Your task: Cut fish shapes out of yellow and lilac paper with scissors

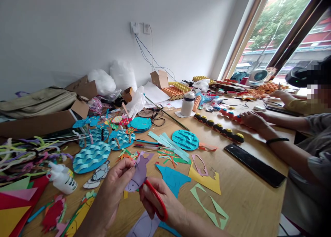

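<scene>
My left hand [116,181] pinches a purple paper fish [139,173] by its left edge, above the table. In my right hand [161,197] are red-handled scissors [156,195], my fingers closed round the loops. The scissors' blades are at the fish's lower right edge, mostly hidden behind the fish. A purple sheet with a drawn outline [144,225] lies below my hands. To the right of my hands are a cut blue sheet [173,178], a yellow scrap [207,180] and a green cut-out frame [210,207].
Glue bottles [63,180] and a wavy blue disc [91,157] stand or lie left. A black phone-like slab [254,164] lies right. At the right edge a person's hands [254,121] touch a painted egg-carton strip [230,115]. A lidded white cup [187,104] stands behind.
</scene>
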The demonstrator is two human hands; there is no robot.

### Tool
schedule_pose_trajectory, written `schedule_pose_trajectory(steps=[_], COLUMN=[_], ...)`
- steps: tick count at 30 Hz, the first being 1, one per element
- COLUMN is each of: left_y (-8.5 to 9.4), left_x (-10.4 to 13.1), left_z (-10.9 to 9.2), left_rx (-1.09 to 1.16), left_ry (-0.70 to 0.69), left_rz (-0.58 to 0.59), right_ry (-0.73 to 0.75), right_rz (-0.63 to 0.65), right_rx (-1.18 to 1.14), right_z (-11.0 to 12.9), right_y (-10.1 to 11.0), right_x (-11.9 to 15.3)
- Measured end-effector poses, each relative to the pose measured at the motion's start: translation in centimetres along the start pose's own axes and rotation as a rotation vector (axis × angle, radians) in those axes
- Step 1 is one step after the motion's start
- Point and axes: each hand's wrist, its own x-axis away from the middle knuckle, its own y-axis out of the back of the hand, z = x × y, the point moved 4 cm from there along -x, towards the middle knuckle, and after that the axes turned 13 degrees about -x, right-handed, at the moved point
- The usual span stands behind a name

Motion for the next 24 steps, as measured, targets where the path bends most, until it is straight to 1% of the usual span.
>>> schedule_pose_trajectory(steps=[12, 18, 21, 24], left_y=[-0.02, 0.0, 0.04, -0.06], left_x=[-0.1, -0.2, -0.07, 0.04], left_z=[0.06, 0.39, 0.2, 0.05], left_rx=[0.014, 0.019, 0.022, 0.035], left_ry=[-0.036, 0.0, -0.012, -0.022], left_rz=[0.002, -0.019, -0.029, -0.011], right_ry=[-0.012, -0.002, -0.006, -0.013], right_rz=[0.026, 0.023, 0.007, -0.016], right_rx=[0.012, 0.01, 0.01, 0.021], right_z=[0.13, 0.23, 0.45, 0.63], right_y=[-0.08, -0.09, -0.25, -0.37], right_x=[-0.03, 0.04, 0.12, 0.19])
